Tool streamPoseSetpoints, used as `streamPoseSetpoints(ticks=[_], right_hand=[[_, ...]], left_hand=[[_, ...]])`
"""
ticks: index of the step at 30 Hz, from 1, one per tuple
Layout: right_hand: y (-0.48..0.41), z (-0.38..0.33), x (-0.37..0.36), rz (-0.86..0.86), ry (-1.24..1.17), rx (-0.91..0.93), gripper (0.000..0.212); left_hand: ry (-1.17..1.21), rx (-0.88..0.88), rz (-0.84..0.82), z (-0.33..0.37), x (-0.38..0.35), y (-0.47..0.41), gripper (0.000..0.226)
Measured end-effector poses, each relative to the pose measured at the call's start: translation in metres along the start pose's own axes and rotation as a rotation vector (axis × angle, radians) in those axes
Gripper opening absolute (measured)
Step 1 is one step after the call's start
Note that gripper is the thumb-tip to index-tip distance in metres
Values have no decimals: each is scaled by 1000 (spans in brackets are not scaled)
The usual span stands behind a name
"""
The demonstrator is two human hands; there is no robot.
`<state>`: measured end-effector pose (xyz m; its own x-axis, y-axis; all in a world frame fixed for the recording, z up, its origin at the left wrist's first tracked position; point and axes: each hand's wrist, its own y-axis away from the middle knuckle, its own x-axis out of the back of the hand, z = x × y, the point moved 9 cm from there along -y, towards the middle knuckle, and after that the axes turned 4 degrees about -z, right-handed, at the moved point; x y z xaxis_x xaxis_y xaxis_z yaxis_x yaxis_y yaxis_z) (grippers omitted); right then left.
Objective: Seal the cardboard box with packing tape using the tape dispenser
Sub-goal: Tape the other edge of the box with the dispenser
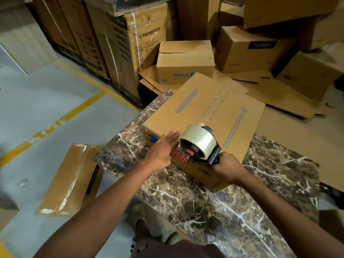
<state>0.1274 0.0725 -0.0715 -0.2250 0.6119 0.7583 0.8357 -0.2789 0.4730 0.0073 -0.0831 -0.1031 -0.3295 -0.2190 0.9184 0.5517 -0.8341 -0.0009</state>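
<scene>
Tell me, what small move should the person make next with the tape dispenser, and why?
Probably pull the tape dispenser down over the near edge of the cardboard box and tilt it to cut. A tape strip already runs along the top seam up to the dispenser; the right hand grips its handle, the left hand lies flat on the top.

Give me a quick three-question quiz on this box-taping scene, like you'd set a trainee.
1. True or false: the right hand grips the tape dispenser by its handle.
2. The left hand has its fingers: A) curled round the roll; B) straight, against the cardboard box; C) holding scissors.
3. Fill in: the box sits on a ____-patterned tabletop.
Key: 1 true; 2 B; 3 marble.
</scene>
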Motion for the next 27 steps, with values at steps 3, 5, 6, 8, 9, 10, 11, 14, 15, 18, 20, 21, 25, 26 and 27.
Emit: streamPoseSetpoints(ticks=[3,5,6,8,9,10,11,14,15,18,20,21,25,26,27], right_hand=[[5,0,4,-12,20,0,47],[10,9,8,-10,-12,-7,54],[13,18,8,-10,-45,-16,55],[21,35,9,-13,-92,-43,49],[24,41,8,-22,-88,-54,43],[27,44,6,-30,-72,-61,36],[29,46,5,-30,-50,-65,32],[30,44,4,-6,-7,-65,31],[31,43,5,0,0,-66,31],[31,46,5,19,9,-83,29],[31,47,4,25,20,-87,28],[31,47,3,27,25,-83,27],[31,53,5,32,19,-56,31],[32,58,6,32,17,-52,33],[34,64,8,38,19,-45,35]], left_hand=[[-15,19,1,-3,2,2,82],[-29,-2,-8,-5,0,1,88],[-41,-8,-19,-5,-2,1,91],[-53,6,-26,-6,-4,1,91],[-64,10,-18,-4,-3,1,89],[-76,18,-10,-2,-3,1,87],[-94,24,-6,2,-3,1,85],[-128,8,-17,20,-6,0,81],[-127,-21,-26,28,-9,-1,82],[-103,-78,-53,43,-22,-4,83],[-111,-89,-53,43,-27,-4,82],[-120,-92,-53,42,-27,-3,82],[-173,-113,-60,39,-28,-3,85],[-179,-114,-62,38,-28,-3,87],[-179,-111,-65,38,-27,-3,89]])
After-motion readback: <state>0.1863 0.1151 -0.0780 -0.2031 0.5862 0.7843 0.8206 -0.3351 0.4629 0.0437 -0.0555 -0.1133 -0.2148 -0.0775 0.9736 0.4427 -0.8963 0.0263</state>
